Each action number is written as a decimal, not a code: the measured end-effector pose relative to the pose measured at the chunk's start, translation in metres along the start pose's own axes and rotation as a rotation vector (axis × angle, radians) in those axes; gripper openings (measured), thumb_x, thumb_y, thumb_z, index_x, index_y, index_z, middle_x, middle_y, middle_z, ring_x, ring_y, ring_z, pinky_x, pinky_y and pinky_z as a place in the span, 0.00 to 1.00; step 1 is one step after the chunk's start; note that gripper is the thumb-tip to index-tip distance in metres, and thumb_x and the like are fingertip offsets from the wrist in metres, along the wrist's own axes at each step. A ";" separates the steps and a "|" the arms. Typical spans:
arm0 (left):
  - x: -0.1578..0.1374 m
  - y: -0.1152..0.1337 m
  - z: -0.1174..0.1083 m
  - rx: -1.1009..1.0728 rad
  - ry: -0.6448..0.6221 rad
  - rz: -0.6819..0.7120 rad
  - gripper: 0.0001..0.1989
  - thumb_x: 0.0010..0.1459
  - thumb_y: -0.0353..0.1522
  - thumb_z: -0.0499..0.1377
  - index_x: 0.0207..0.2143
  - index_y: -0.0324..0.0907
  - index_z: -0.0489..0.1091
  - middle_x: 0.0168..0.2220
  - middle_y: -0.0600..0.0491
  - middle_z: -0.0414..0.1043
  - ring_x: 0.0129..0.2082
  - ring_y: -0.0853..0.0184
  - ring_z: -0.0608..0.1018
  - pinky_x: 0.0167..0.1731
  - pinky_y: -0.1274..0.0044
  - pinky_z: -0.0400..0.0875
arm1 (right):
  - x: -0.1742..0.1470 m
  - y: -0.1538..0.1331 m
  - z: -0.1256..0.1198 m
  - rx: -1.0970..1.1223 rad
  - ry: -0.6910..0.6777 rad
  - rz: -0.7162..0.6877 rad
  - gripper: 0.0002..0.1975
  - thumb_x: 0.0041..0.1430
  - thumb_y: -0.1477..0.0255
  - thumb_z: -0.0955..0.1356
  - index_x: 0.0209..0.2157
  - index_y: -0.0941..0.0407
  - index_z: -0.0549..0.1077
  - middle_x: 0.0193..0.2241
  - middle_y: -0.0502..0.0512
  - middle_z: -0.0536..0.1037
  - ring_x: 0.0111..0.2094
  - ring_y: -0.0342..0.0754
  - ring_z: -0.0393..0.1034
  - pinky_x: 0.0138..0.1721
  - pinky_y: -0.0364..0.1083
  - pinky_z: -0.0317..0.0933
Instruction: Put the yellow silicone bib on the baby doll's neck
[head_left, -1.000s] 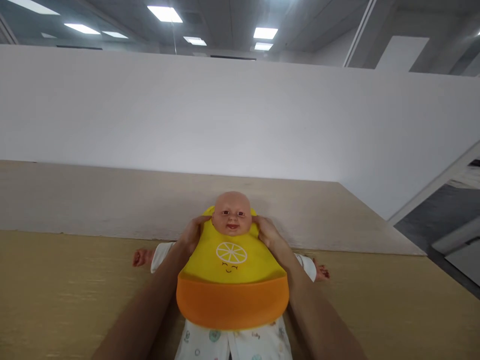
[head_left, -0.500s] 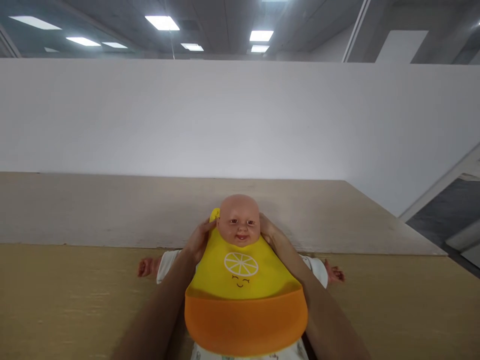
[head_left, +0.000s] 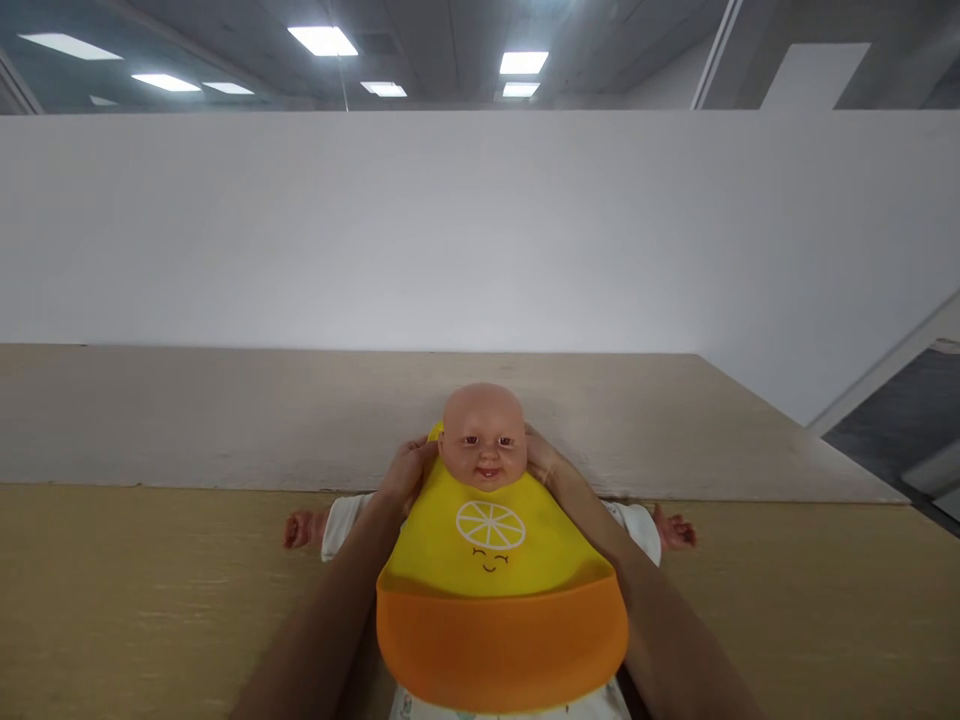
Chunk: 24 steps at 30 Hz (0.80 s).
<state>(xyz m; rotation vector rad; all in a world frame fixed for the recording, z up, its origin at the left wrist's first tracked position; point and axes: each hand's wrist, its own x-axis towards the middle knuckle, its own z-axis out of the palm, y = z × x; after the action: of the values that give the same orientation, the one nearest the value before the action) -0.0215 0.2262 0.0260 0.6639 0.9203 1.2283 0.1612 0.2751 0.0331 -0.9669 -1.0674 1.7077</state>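
A baby doll (head_left: 484, 425) with a bald head lies face up, its arms spread to both sides. Over its chest rests a yellow bib (head_left: 491, 550) with a white citrus slice, a smiling face and an orange catch pocket (head_left: 501, 645). My left hand (head_left: 411, 468) is closed on the bib's yellow neck strap beside the doll's head. On the other side, my right hand (head_left: 546, 462) is at the bib's neck edge, its fingertips hidden behind the doll's neck. White patterned clothing (head_left: 525, 708) shows below the pocket.
The doll lies on a wooden table (head_left: 150, 590), with a paler board surface (head_left: 187, 415) beyond its arms. A white partition wall (head_left: 450, 230) rises behind, with glass above it. Grey floor (head_left: 892, 410) shows at the right.
The left hand has moved slightly inward toward the doll's neck, and less of the yellow strap end shows. The view has shifted a little; the right hand stays behind the neck.
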 end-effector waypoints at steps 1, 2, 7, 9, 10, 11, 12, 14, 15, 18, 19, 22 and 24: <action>0.001 -0.001 0.000 0.038 -0.001 -0.016 0.07 0.45 0.28 0.63 0.30 0.39 0.75 0.26 0.49 0.79 0.32 0.56 0.81 0.31 0.71 0.75 | 0.001 0.001 -0.001 0.015 -0.044 0.001 0.05 0.41 0.70 0.71 0.24 0.55 0.73 0.23 0.52 0.77 0.35 0.53 0.72 0.35 0.47 0.66; 0.002 -0.002 -0.001 0.073 -0.008 -0.033 0.06 0.45 0.28 0.63 0.30 0.39 0.75 0.27 0.48 0.79 0.31 0.56 0.81 0.30 0.71 0.75 | 0.002 0.002 -0.002 0.029 -0.077 0.004 0.06 0.40 0.70 0.71 0.23 0.56 0.73 0.23 0.53 0.77 0.35 0.53 0.72 0.35 0.47 0.66; 0.004 -0.004 -0.004 0.025 -0.043 -0.020 0.24 0.43 0.24 0.64 0.46 0.41 0.72 0.35 0.49 0.80 0.31 0.57 0.81 0.32 0.69 0.76 | 0.004 0.004 -0.004 0.046 -0.117 0.005 0.05 0.38 0.72 0.71 0.22 0.57 0.73 0.25 0.54 0.78 0.34 0.53 0.72 0.34 0.46 0.66; 0.004 -0.002 -0.005 -0.039 -0.016 0.004 0.38 0.41 0.21 0.63 0.57 0.42 0.62 0.39 0.49 0.80 0.35 0.57 0.81 0.34 0.69 0.76 | 0.003 0.002 -0.003 0.037 -0.108 -0.001 0.05 0.38 0.73 0.71 0.22 0.57 0.73 0.25 0.54 0.78 0.33 0.52 0.72 0.34 0.47 0.66; 0.003 -0.001 -0.005 -0.053 0.007 0.006 0.43 0.40 0.20 0.63 0.60 0.42 0.57 0.40 0.49 0.79 0.36 0.58 0.81 0.35 0.70 0.76 | 0.002 0.001 -0.001 0.035 -0.098 0.000 0.04 0.39 0.73 0.71 0.22 0.56 0.73 0.24 0.54 0.78 0.32 0.52 0.72 0.33 0.47 0.65; 0.003 0.000 -0.005 -0.055 0.028 0.002 0.46 0.40 0.19 0.63 0.62 0.42 0.54 0.41 0.49 0.79 0.37 0.58 0.81 0.36 0.70 0.76 | 0.001 0.000 0.000 0.035 -0.087 0.004 0.04 0.39 0.73 0.71 0.23 0.56 0.73 0.24 0.53 0.78 0.31 0.52 0.72 0.33 0.47 0.66; 0.002 0.002 -0.004 -0.051 0.044 -0.004 0.47 0.40 0.19 0.63 0.64 0.42 0.51 0.42 0.49 0.79 0.38 0.58 0.81 0.37 0.71 0.76 | 0.000 -0.002 0.002 0.040 -0.077 0.012 0.03 0.40 0.73 0.70 0.23 0.56 0.74 0.23 0.53 0.77 0.31 0.52 0.71 0.33 0.47 0.66; 0.000 0.005 -0.004 -0.046 0.064 -0.001 0.49 0.40 0.19 0.63 0.65 0.44 0.48 0.44 0.50 0.78 0.40 0.59 0.81 0.38 0.73 0.76 | -0.003 -0.005 0.006 0.062 -0.083 0.040 0.02 0.42 0.73 0.70 0.22 0.56 0.73 0.23 0.53 0.77 0.30 0.51 0.72 0.33 0.48 0.66; -0.001 0.006 -0.003 -0.052 0.075 0.011 0.50 0.40 0.18 0.62 0.65 0.46 0.47 0.45 0.51 0.78 0.41 0.60 0.80 0.38 0.73 0.76 | -0.004 -0.006 0.007 0.076 -0.098 0.061 0.02 0.42 0.73 0.70 0.22 0.56 0.73 0.23 0.53 0.78 0.30 0.51 0.72 0.33 0.48 0.66; -0.002 0.005 -0.004 -0.080 0.095 0.074 0.51 0.40 0.18 0.62 0.65 0.49 0.47 0.49 0.53 0.75 0.44 0.61 0.79 0.38 0.75 0.76 | -0.005 -0.006 0.007 0.102 -0.146 0.125 0.02 0.42 0.73 0.70 0.21 0.56 0.73 0.23 0.54 0.78 0.31 0.51 0.73 0.34 0.47 0.66; -0.002 0.004 -0.004 -0.087 0.084 0.098 0.50 0.39 0.18 0.62 0.64 0.50 0.48 0.50 0.53 0.75 0.45 0.61 0.79 0.39 0.74 0.75 | -0.005 -0.005 0.006 0.096 -0.148 0.133 0.03 0.41 0.73 0.70 0.22 0.56 0.73 0.23 0.53 0.78 0.31 0.51 0.73 0.35 0.47 0.66; 0.000 0.000 -0.007 -0.090 0.016 0.160 0.45 0.39 0.19 0.63 0.60 0.49 0.56 0.49 0.54 0.75 0.47 0.60 0.78 0.43 0.74 0.75 | -0.002 -0.001 0.002 0.052 -0.094 0.107 0.05 0.41 0.72 0.71 0.24 0.56 0.74 0.21 0.51 0.77 0.32 0.51 0.73 0.35 0.47 0.66; 0.002 -0.001 -0.008 -0.089 0.004 0.172 0.40 0.38 0.21 0.65 0.56 0.47 0.61 0.48 0.53 0.76 0.47 0.60 0.78 0.44 0.73 0.74 | 0.000 0.001 0.000 0.021 -0.047 0.091 0.06 0.41 0.71 0.72 0.26 0.55 0.74 0.20 0.50 0.76 0.32 0.51 0.73 0.35 0.47 0.66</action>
<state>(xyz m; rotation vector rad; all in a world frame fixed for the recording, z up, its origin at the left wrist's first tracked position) -0.0279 0.2273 0.0205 0.6810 0.8194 1.4158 0.1611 0.2751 0.0324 -0.9794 -1.0474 1.8205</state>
